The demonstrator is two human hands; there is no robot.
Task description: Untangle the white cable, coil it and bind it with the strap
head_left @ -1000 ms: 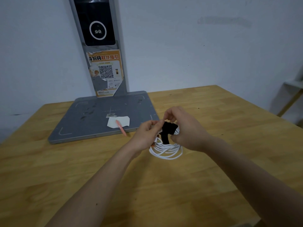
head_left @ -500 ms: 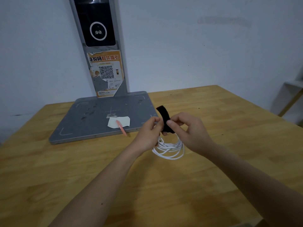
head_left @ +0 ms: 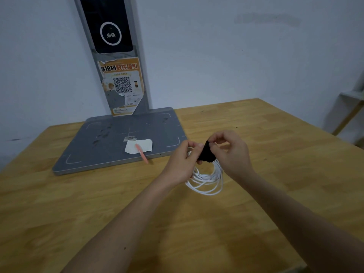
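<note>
Both bare forearms reach in over the light wooden table [head_left: 275,138]. The thin white coiled cable [head_left: 206,181] hangs in loops between the hands, above the table's middle. Left hand [head_left: 182,164] grips the coil's top, fingers curled. Right hand [head_left: 231,154] pinches the black fabric strap [head_left: 206,154] wrapped over the coil's top. Beyond, near the far-left edge: flat grey metal base plate [head_left: 110,146] carrying a white paper scrap [head_left: 138,146] and a pink pen [head_left: 141,153]; grey upright post [head_left: 116,56] with an orange QR sticker [head_left: 122,85].
</note>
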